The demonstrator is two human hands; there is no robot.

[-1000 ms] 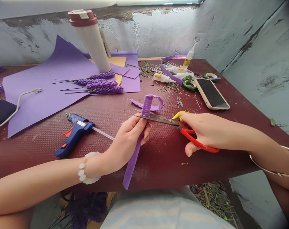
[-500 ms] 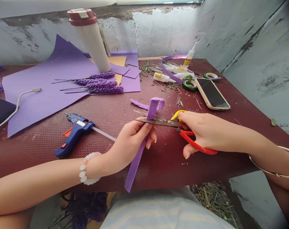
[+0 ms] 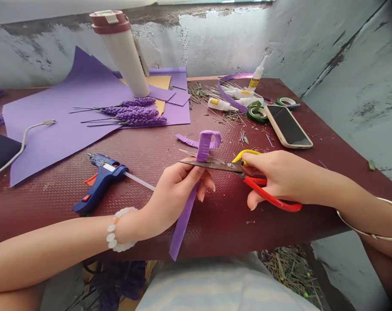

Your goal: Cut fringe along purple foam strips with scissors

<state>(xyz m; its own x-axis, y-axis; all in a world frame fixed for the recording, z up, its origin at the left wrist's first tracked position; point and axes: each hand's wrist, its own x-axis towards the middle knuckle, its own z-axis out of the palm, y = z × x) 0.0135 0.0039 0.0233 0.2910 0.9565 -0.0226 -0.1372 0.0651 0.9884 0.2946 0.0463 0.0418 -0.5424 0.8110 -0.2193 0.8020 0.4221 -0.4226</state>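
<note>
My left hand [image 3: 178,190] pinches a purple foam strip [image 3: 184,222] between thumb and fingers. The strip's plain end hangs down below the hand, while its upper part, fringed with fine cuts, curls over above it. In my right hand [image 3: 276,179] are scissors [image 3: 230,165] with red and yellow handles. Their blades are slightly apart and lie across the strip just above my left thumb. To the left of my left hand lies a blue glue gun [image 3: 100,181] with a clear glue stick in its back.
Purple sheets [image 3: 53,116] cover the back left, bearing a white tumbler [image 3: 123,60] and purple flower sprigs [image 3: 137,114]. Glue bottles [image 3: 220,104], wires, green tape [image 3: 257,113] and a phone [image 3: 288,125] lie at the back right. A white cable [image 3: 26,138] is at the left.
The scissors and the fringed part of the strip have shifted slightly left. My right fingers have spread the handles a little wider. Objects on the table stay put.
</note>
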